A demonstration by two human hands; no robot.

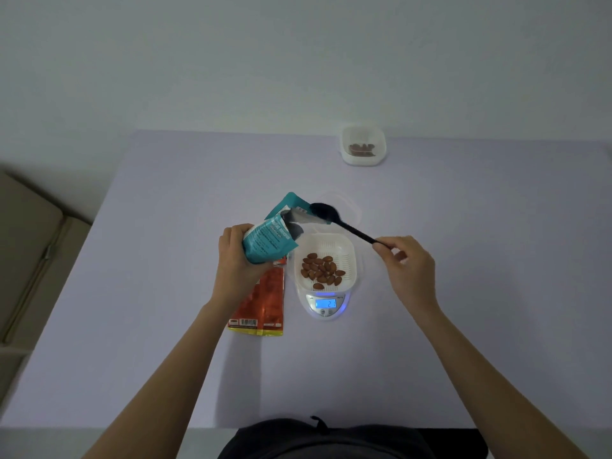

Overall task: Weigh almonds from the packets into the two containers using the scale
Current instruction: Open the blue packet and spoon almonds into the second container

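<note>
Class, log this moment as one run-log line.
left hand: teal packet | right hand: black spoon at packet mouth | almonds in container on scale

Open table (165,326) leftward; orange packet (265,299) just beside scale (326,304).

It looked like a home: a plain lavender tabletop (165,260) stood against a bare white wall (231,61), with a beige sofa (26,246) at nine o'clock.

Both hands (236,260) (409,263) raised, each grip closed.
</note>
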